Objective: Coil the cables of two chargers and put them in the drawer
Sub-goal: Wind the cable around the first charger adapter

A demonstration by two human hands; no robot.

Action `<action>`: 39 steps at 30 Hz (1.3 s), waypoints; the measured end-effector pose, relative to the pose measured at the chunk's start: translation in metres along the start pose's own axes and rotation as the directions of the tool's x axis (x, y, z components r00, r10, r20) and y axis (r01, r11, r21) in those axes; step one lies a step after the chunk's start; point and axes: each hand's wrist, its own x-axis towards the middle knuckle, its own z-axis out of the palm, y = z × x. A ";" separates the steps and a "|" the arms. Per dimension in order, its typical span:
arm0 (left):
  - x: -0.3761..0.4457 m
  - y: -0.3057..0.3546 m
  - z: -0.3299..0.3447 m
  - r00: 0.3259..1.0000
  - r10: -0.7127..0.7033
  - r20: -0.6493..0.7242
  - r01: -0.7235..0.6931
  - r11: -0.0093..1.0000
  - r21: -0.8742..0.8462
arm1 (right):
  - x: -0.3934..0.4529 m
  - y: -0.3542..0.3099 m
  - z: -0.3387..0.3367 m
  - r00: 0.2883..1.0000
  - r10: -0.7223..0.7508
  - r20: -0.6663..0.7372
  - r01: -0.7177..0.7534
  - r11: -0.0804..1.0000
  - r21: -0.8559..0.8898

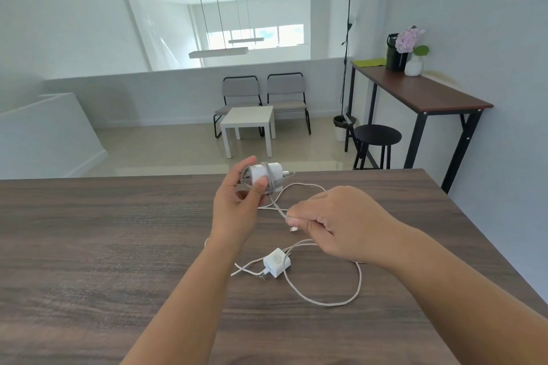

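Observation:
My left hand grips a white charger above the far part of the wooden table; a few turns of its cable are wound around the body. My right hand pinches the free length of that cable just to the right. The cable's loose end hangs below my right fingers. A second white charger lies on the table between my forearms, its cable spread in a loose loop to the right. No drawer is in view.
The table's far edge runs just behind my left hand and its right edge slants down the right side. Beyond it stand a black stool, a tall side table, a low white table and two chairs.

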 end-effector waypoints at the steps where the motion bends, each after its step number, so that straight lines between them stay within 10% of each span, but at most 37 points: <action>1: 0.000 -0.001 0.001 1.000 0.025 0.006 -0.025 0.998 0.056 | 0.001 0.001 -0.002 1.000 -0.005 -0.019 0.005 1.000 0.002; 13: -0.008 0.001 -0.001 0.957 0.223 0.184 -0.277 0.893 0.356 | 0.011 0.026 -0.025 0.994 -0.019 -0.106 0.009 0.996 -0.094; 20: -0.016 0.025 0.001 0.901 0.210 0.379 -0.328 0.903 0.279 | 0.036 0.058 -0.036 0.967 0.191 -0.168 -0.149 0.961 0.232; 23: -0.020 0.032 0.001 0.891 0.173 0.420 -0.274 0.942 0.193 | 0.038 0.064 -0.025 0.957 0.290 -0.004 -0.247 0.823 0.511; 27: -0.028 0.036 0.004 0.878 0.155 0.452 -0.142 0.988 -0.062 | 0.029 0.065 0.004 0.933 0.267 0.242 -0.312 0.265 0.912; 29: -0.027 0.037 0.006 0.898 0.163 0.410 -0.099 0.980 -0.175 | 0.026 0.065 0.022 0.918 0.312 0.243 -0.311 0.192 0.931; 32: -0.019 0.042 0.011 0.943 0.172 0.284 -0.102 0.964 -0.247 | 0.024 0.050 0.044 0.876 0.423 0.229 -0.362 0.264 0.894; 39: 0.010 0.033 0.009 0.990 0.139 -0.030 -0.140 0.989 -0.041 | 0.019 0.019 0.038 0.947 0.320 -0.018 -0.286 0.869 0.405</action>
